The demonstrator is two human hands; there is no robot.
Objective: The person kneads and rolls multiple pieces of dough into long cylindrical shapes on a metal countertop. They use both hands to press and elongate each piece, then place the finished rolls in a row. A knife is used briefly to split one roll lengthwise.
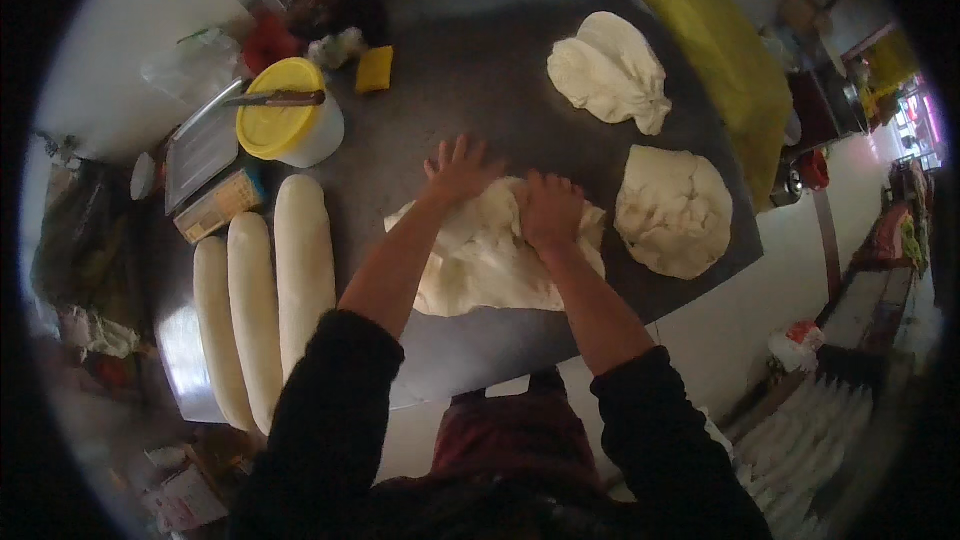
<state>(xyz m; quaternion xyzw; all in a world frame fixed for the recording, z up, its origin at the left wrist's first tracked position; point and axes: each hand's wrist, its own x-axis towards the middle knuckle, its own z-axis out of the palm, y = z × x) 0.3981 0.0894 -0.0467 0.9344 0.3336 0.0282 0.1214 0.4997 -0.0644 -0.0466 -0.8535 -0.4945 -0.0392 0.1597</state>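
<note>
A wide, uneven slab of pale dough lies on the dark worktop in front of me. My left hand is at its far edge, palm down with the fingers spread, and holds nothing. On the upper right part of the slab, my right hand has its fingers bent over the dough, which bulges beside them. A round dough lump sits just right of the slab, and a folded dough piece lies farther back. To the left are three long dough rolls, the thickest roll being nearest my left forearm.
A white tub with a yellow lid stands at the back left, a knife lying across it. Beside it are a metal tray, a small box and a yellow packet. Yellow sheeting borders the worktop's right side.
</note>
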